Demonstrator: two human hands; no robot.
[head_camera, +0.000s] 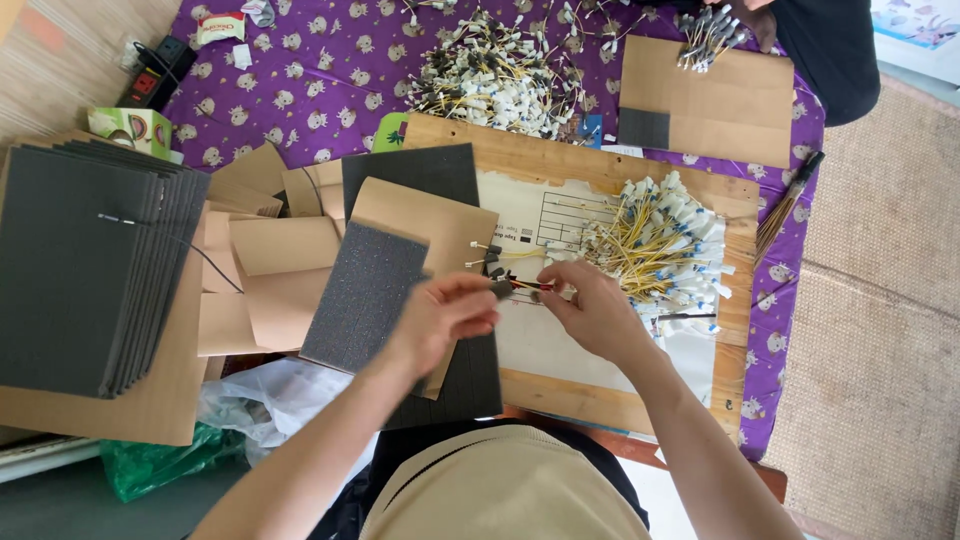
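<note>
Both hands pinch one small red-and-black wire connector (522, 286) above the wooden board (560, 395): left hand (445, 318), right hand (590, 310); joining looks underway, careful alignment next.

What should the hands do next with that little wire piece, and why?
Probably press it into the grey foam pad. Both the left hand and right hand pinch a small wire piece beside the pad, where a few similar pieces already sit along its edge.

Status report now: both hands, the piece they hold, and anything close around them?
Left hand and right hand both pinch one small wired connector between them. Yellow wire pile just beyond right hand. Grey foam sheet beside left hand, on wooden board.
</note>
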